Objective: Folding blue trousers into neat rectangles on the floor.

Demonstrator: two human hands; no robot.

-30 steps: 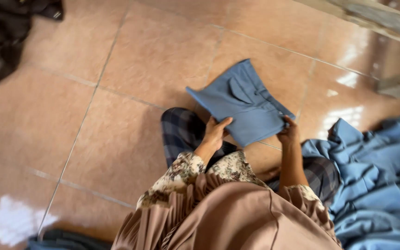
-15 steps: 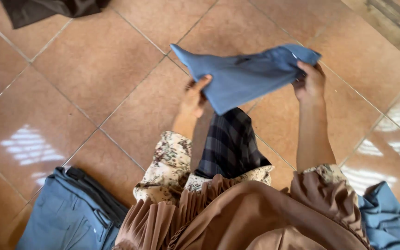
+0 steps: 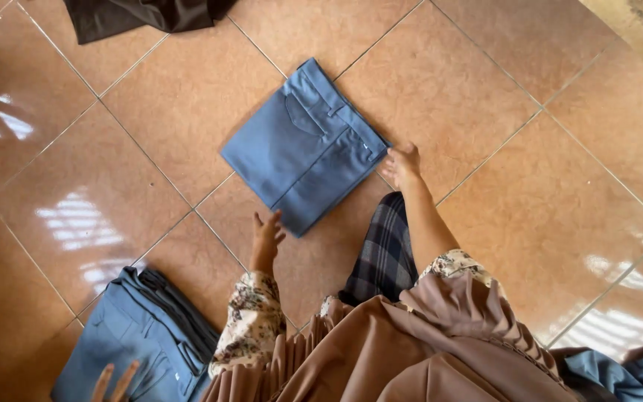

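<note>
**Folded blue trousers lie flat on the tiles between two open hands**

A pair of blue cotton trousers folded into a flat square point(image 3: 306, 145) lies on the glossy terracotta floor tiles point(image 3: 485, 82), with a back pocket and waistband facing up. The right hand point(image 3: 402, 165) sits at the square's right corner, fingers spread and fingertips touching the edge of the cloth; it grips nothing. The left hand point(image 3: 266, 240) hovers just beside the near corner of the fold, fingers loosely splayed and empty, apart from the cloth. Both arms wear floral-print sleeves point(image 3: 251, 324) under a pleated brown garment point(image 3: 411, 350), and a dark checked cloth point(image 3: 385, 253) shows between them.

At the lower left rests a stack of folded blue and dark trousers point(image 3: 139, 335), with fingertips of another hand point(image 3: 113, 380) at the frame's bottom edge. A dark garment point(image 3: 143, 13) lies at the top, and crumpled blue cloth point(image 3: 619, 372) at the lower right.
</note>
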